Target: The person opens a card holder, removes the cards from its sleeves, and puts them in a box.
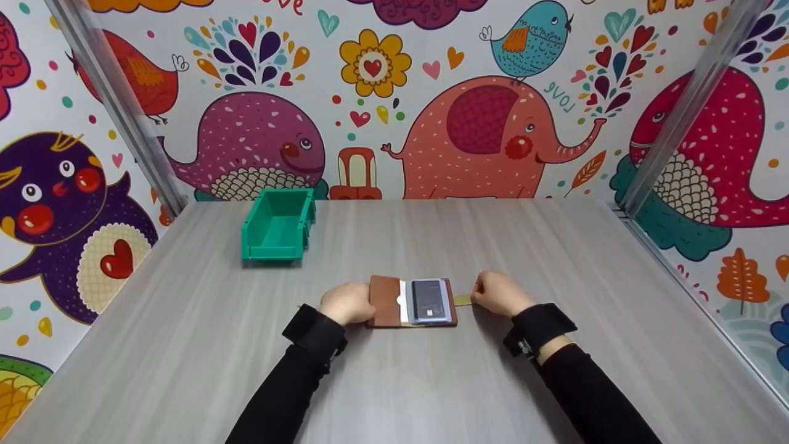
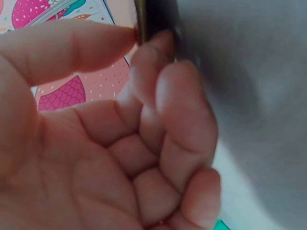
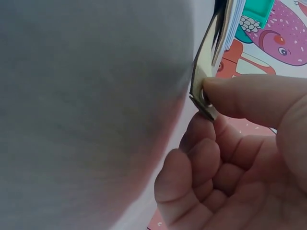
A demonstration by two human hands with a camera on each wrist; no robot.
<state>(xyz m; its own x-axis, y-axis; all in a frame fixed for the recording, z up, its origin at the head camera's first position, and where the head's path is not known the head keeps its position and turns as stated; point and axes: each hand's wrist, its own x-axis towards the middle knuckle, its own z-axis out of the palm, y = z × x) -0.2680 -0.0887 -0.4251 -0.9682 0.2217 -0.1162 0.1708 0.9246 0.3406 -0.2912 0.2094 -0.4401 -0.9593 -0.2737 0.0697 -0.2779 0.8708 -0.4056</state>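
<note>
A brown card holder (image 1: 386, 301) lies spread open on the table in the head view, with clear sleeves and a dark card (image 1: 429, 301) on its right half. My left hand (image 1: 347, 303) pinches the left edge of its cover; the left wrist view shows thumb and index finger (image 2: 146, 72) meeting on that thin edge. Out from the right side runs a yellowish strap (image 1: 462, 300), its end pinched by my right hand (image 1: 500, 292). Close up, the right thumb (image 3: 240, 96) presses the strap's bent tip (image 3: 204, 103) against the index finger, the other fingers curled.
A green plastic bin (image 1: 277, 225) stands at the back left of the wood-grain table (image 1: 394, 382). Walls printed with cartoon animals (image 1: 474, 142) rise behind and at both sides, with metal posts (image 1: 123, 111) at the corners. Black bands (image 1: 317, 333) circle both wrists.
</note>
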